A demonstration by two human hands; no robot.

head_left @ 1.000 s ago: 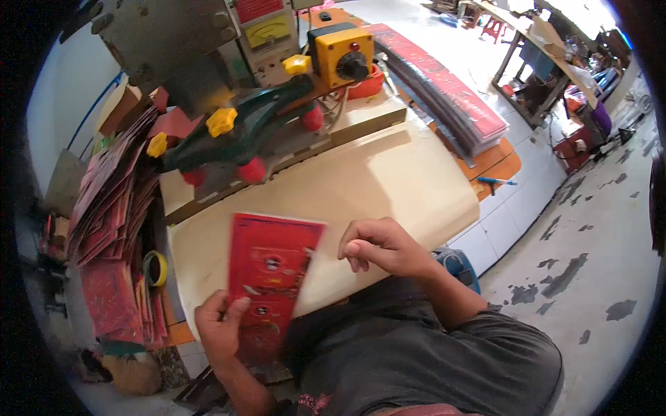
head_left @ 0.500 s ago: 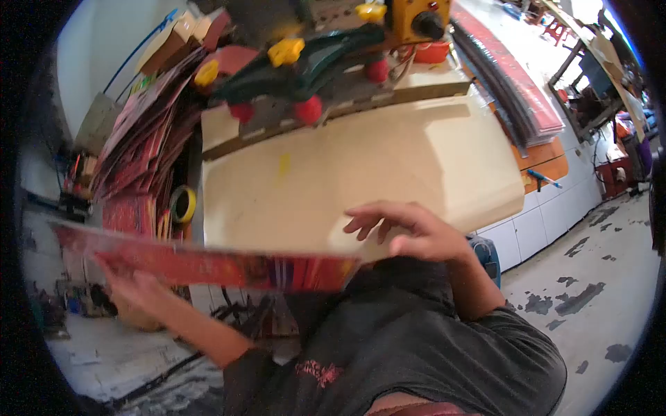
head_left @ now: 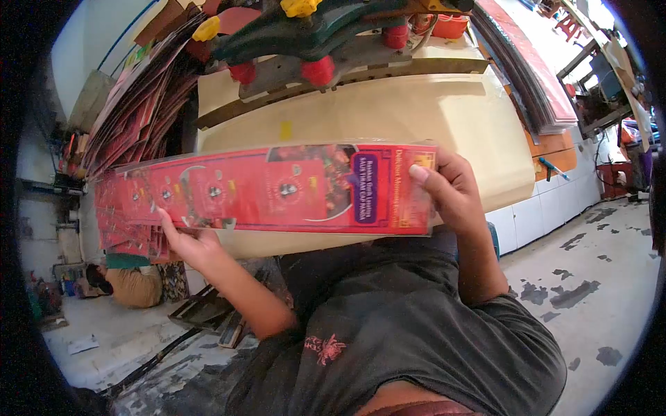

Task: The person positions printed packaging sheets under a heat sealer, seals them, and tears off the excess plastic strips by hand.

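Observation:
A long red printed plastic strip (head_left: 236, 191), with food pictures and a purple text box, stretches between my two hands in front of my body. My left hand (head_left: 194, 243) supports its lower edge toward the left, thumb on the printed face and fingers behind it. At the strip's right end, my right hand (head_left: 454, 187) pinches it with the thumb in front; the fingers behind are partly hidden. Beyond the strip is a cream-coloured work surface (head_left: 361, 114), partly covered by it.
A dark green machine part (head_left: 326, 31) with yellow knobs and red feet stands at the back. Stacked red sheets (head_left: 149, 104) lean at left. Long wrapped sheets (head_left: 534, 83) lie at right, near a blue-handled tool (head_left: 553, 168). A person in brown (head_left: 135, 286) is at lower left.
The strip has turned from nearly edge-on to face me and moved up and to the right. My right hand, open before, has closed on its right end. The view has shifted slightly.

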